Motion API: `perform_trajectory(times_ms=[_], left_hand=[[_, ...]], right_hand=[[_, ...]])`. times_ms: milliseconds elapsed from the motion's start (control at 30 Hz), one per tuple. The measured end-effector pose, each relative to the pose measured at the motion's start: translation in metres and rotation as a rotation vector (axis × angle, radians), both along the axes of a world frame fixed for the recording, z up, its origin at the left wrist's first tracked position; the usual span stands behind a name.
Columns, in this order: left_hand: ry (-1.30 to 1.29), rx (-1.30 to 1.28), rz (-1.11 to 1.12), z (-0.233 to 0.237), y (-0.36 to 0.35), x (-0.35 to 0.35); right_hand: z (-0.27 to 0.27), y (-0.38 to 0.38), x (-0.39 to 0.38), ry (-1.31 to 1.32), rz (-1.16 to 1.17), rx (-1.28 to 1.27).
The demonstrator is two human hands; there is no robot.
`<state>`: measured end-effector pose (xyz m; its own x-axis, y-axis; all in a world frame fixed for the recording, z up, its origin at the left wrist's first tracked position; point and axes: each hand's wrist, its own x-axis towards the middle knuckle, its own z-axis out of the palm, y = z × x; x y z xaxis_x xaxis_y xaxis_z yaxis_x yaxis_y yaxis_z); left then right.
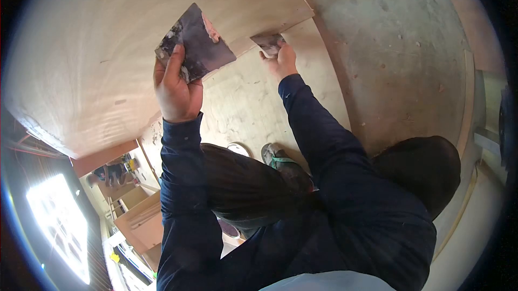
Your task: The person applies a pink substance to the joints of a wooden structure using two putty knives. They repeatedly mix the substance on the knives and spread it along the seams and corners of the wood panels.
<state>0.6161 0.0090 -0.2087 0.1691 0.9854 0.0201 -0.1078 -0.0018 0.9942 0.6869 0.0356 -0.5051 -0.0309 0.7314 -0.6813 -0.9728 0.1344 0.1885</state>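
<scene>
My left hand (181, 94) is closed on a dark, square putty plate (208, 48), the thumb on its face and the fingers behind. A lump of pinkish putty (211, 28) sticks near one edge, and pale crusty residue marks the side by my thumb. My right hand (283, 63) grips a smaller flat putty scraper (266, 42). That scraper lies at the seam beside a large plywood panel (102, 42); the frame does not show plainly whether its edge touches. Another pale board (243, 94) with smudges extends below the seam.
My sandalled foot (286, 164) rests on the board near a round white container (238, 149). A grey, scuffed panel (399, 48) is at right. Wooden boxes (141, 221), a person (112, 175) and a bright window (59, 221) appear at lower left.
</scene>
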Motion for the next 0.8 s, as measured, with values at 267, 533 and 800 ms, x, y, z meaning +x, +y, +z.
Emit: perform_trajectory(times_ms=[267,533,800], left_hand=[[0.018,-0.009,-0.013,0.006,-0.002,0.007],[-0.09,-0.093,-0.003,0.005,-0.004,0.008],[-0.081,-0.08,-0.026,0.004,-0.004,0.01]], right_hand=[[0.001,-0.003,0.039,0.042,-0.098,0.058],[0.006,-0.006,0.067,0.039,-0.163,0.055],[0.0,-0.003,0.114,0.073,-0.233,0.057]])
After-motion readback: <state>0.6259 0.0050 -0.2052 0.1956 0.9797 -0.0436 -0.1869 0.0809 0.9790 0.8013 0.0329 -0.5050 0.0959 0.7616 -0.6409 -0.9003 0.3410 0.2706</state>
